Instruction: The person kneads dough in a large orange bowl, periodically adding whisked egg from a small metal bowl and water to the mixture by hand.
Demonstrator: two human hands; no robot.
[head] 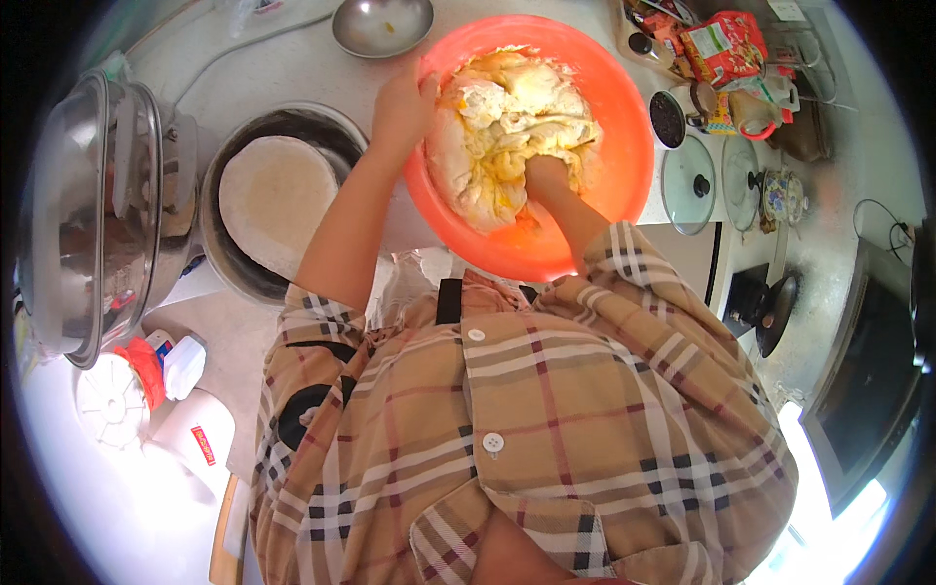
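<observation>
An orange-red plastic basin (pixel 621 168) stands on the counter in front of me. In it lies a large, rough mass of dough (pixel 504 131), pale with wet yellow streaks that look like egg. My left hand (pixel 404 110) grips the basin's left rim, thumb towards the inside. My right hand (pixel 547 175) is pushed down into the dough near the middle of the basin. Its fingers are buried there, so their shape is hidden. Some yellow liquid shows on the basin's wall beside the right wrist.
Left of the basin sits a metal pot (pixel 212 212) holding a round pale slab (pixel 278 205). A small steel bowl (pixel 382 25) is at the back. Far left stands a large lidded steel pot (pixel 95 212). Glass lids (pixel 687 183), a dark-filled jar (pixel 667 121) and food packets (pixel 724 47) line the right.
</observation>
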